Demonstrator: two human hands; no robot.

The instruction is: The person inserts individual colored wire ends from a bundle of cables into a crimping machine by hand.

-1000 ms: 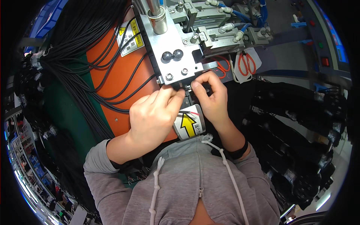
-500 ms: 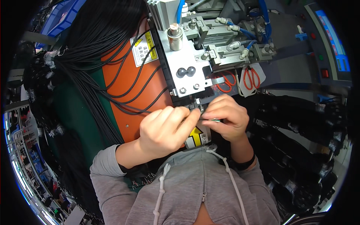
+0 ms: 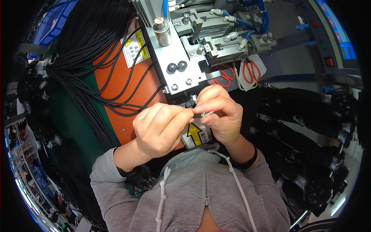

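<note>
My left hand (image 3: 159,127) is closed, its thumb and forefinger pinching a black cable close to its end. Just past the fingertips, thin coloured wires (image 3: 208,114) stick out of the cable's end. My right hand (image 3: 223,113) is at these wires, thumb below and curled fingers above. Both hands almost touch at the fingertips, in front of the metal machine block (image 3: 183,79). Most of the held cable is hidden behind my left hand.
Black cables (image 3: 87,62) spread in a thick bundle over the orange panel (image 3: 127,91) at the left. Two pairs of red-handled scissors (image 3: 251,72) lie beyond my right hand. Dark cable bundles (image 3: 305,135) hang at the right. A cylinder with a yellow arrow (image 3: 196,134) is below my hands.
The whole scene has shifted left and slightly up in the picture, hands included. My right fingers have changed their hold, and more of the coloured wires shows between them.
</note>
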